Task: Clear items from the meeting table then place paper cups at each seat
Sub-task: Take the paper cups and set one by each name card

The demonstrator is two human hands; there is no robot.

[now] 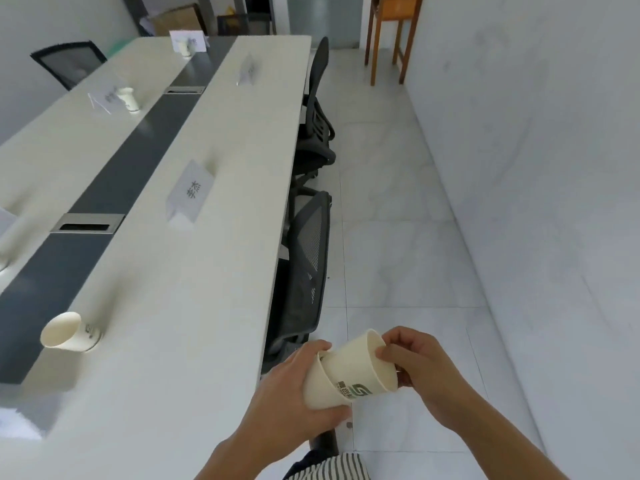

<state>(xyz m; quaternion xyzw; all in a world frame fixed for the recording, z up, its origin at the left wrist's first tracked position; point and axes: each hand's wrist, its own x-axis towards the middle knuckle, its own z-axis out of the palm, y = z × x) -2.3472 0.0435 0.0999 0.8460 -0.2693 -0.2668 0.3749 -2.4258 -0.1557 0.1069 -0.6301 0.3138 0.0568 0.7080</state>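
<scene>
Both hands (349, 386) grip nested cups (349, 372), chair (304, 271) ahead

I am standing in an office meeting room. A long white tabletop (194, 289) runs away from me, with a dark strip down its middle holding metal cable hatches (87, 227). Folded paper name cards (189, 192) mark the seats, and a paper cup (129, 99) stands beside one on the far side. Black mesh office chairs (306, 268) are pushed in along the edge, over pale floor tiles (398, 237) and plain white walls (540, 140).
</scene>
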